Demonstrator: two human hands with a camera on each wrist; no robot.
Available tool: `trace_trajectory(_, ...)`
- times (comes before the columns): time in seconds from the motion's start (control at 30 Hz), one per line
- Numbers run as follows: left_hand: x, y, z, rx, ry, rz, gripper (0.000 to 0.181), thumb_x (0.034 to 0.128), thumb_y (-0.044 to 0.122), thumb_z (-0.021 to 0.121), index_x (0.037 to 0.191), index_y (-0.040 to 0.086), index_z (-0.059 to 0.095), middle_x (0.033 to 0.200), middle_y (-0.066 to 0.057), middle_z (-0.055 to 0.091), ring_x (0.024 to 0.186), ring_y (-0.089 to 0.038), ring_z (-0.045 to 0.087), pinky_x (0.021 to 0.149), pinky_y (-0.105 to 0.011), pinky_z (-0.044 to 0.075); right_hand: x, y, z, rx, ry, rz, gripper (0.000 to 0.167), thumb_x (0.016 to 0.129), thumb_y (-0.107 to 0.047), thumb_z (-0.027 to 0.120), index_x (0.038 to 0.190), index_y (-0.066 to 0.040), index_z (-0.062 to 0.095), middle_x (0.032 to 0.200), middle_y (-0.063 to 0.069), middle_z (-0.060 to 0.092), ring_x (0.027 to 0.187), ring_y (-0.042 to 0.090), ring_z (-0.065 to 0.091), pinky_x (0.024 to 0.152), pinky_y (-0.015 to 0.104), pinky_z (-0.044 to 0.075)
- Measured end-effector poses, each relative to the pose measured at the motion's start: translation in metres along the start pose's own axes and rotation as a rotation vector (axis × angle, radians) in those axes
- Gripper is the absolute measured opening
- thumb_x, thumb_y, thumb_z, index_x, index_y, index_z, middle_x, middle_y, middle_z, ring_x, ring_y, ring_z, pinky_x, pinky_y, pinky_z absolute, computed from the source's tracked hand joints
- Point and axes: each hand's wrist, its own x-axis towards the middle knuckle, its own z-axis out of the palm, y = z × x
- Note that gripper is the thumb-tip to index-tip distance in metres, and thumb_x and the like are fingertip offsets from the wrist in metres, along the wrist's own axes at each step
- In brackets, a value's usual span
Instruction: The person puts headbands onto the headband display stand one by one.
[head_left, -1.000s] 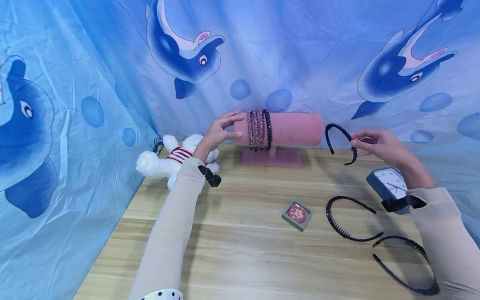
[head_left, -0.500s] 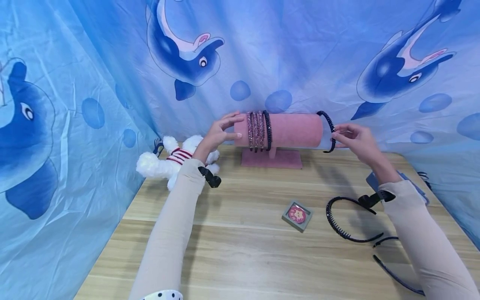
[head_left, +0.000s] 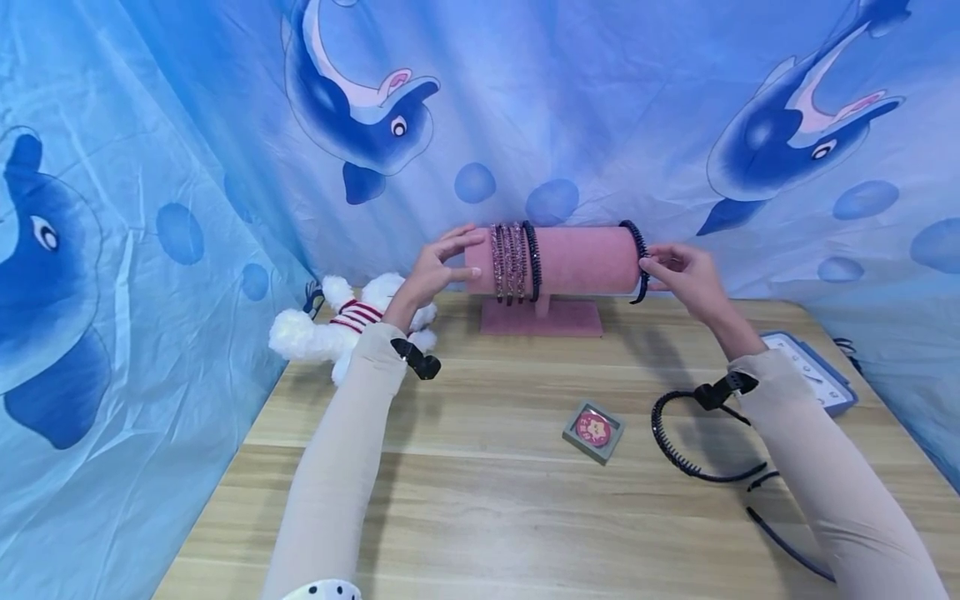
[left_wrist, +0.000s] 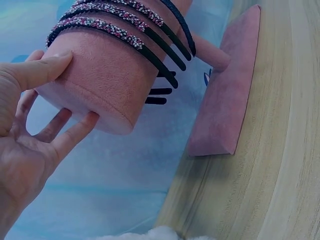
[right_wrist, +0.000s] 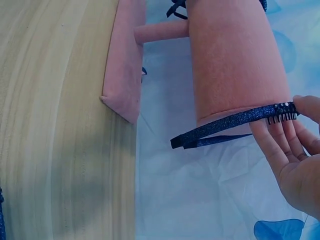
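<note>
A pink velvet headband stand (head_left: 588, 260) has a horizontal roll on a post and flat base. My left hand (head_left: 433, 268) holds the roll's left end, thumb on its side and fingertips against the end face. Several glittery pink headbands (left_wrist: 102, 26) hang around that half, with a black headband (head_left: 534, 262) beside them. My right hand (head_left: 692, 279) pinches another black headband (right_wrist: 230, 120) between thumb and fingers. This toothed band stands at the roll's right end; in the right wrist view, its tips lie just across the end's edge.
On the wooden table (head_left: 480, 517), two more black headbands (head_left: 663, 446) lie at the right, one partly behind the right sleeve. A clock (head_left: 813, 375) lies behind them. A small framed badge (head_left: 594, 430) is near the middle. A white plush toy (head_left: 318, 333) sits at the left.
My right hand has carried the black headband leftward, from right of the stand to the roll's right end. My left hand stays on the left end.
</note>
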Motion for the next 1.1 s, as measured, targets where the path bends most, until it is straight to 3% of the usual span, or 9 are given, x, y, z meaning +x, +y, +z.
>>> trace_trajectory(0.1,0.0,0.0,0.0,0.013,0.01,0.009,0.059,0.0828,-0.005,0.077,0.138,0.007,0.061,0.163,-0.002,0.04,0.145,-0.031,0.043,0.124,-0.052,0.033,-0.001,0.0,0.002,0.013,0.012,-0.028,0.044,0.097,-0.018,0.069,0.129,0.011,0.06,0.091,-0.009,0.067,0.08,0.003,0.067,0.072,0.025,0.064)
trace_trajectory(0.27,-0.001,0.002,0.0,0.033,0.036,0.035,0.058,0.0804,-0.005,0.079,0.135,0.006,0.064,0.16,-0.004,0.044,0.141,-0.031,0.048,0.122,-0.047,0.037,-0.003,-0.007,0.005,-0.072,0.026,-0.11,0.041,0.096,-0.015,0.071,0.128,0.011,0.064,0.09,-0.004,0.07,0.078,-0.001,0.066,0.068,0.022,0.064)
trace_trajectory(0.5,0.0,0.001,0.002,0.055,0.055,0.069,0.057,0.0789,-0.006,0.079,0.134,0.003,0.065,0.159,-0.004,0.046,0.138,-0.032,0.05,0.121,-0.051,0.037,-0.002,-0.01,0.006,-0.231,0.071,-0.191,0.039,0.095,-0.014,0.072,0.13,0.003,0.067,0.102,0.029,0.074,0.074,-0.014,0.063,0.063,0.01,0.056)
trace_trajectory(0.67,-0.001,0.0,0.003,0.05,0.039,0.056,0.06,0.0804,-0.006,0.078,0.137,0.002,0.061,0.162,-0.008,0.041,0.142,-0.035,0.046,0.123,-0.051,0.035,-0.003,-0.009,0.004,-0.333,0.069,-0.212,0.04,0.095,-0.017,0.073,0.131,0.001,0.067,0.102,0.029,0.074,0.072,-0.019,0.058,0.061,0.005,0.048)
trace_trajectory(0.8,-0.004,0.006,0.002,0.038,0.018,0.041,0.06,0.0809,-0.007,0.078,0.138,-0.001,0.059,0.163,-0.011,0.038,0.144,-0.037,0.044,0.123,-0.05,0.035,-0.001,-0.011,0.002,-0.369,0.032,-0.204,0.042,0.095,-0.019,0.073,0.132,0.0,0.066,0.102,0.028,0.074,0.072,-0.018,0.056,0.062,0.006,0.048)
trace_trajectory(0.93,-0.01,0.019,0.002,0.022,-0.006,0.035,0.059,0.0818,-0.008,0.077,0.137,-0.002,0.059,0.163,-0.014,0.037,0.145,-0.038,0.043,0.124,-0.05,0.035,0.004,-0.017,-0.005,-0.374,-0.062,-0.177,0.049,0.093,-0.015,0.074,0.138,-0.001,0.061,0.106,0.028,0.073,0.076,-0.004,0.066,0.062,0.009,0.05)
trace_trajectory(1.03,-0.014,0.025,0.003,0.023,-0.014,0.021,0.058,0.0825,-0.008,0.076,0.138,-0.001,0.059,0.163,-0.014,0.037,0.146,-0.037,0.041,0.124,-0.049,0.034,0.01,-0.023,-0.012,-0.383,-0.161,-0.165,0.061,0.091,-0.011,0.076,0.147,-0.005,0.053,0.123,0.027,0.068,0.095,0.02,0.072,0.069,0.011,0.053)
trace_trajectory(1.1,-0.015,0.027,0.002,0.026,-0.017,0.015,0.058,0.0831,-0.007,0.076,0.138,-0.001,0.058,0.164,-0.013,0.036,0.147,-0.037,0.04,0.124,-0.049,0.034,0.015,-0.026,-0.016,-0.383,-0.23,-0.17,0.069,0.09,-0.006,0.077,0.152,-0.008,0.047,0.14,0.025,0.059,0.113,0.035,0.067,0.084,0.021,0.059)
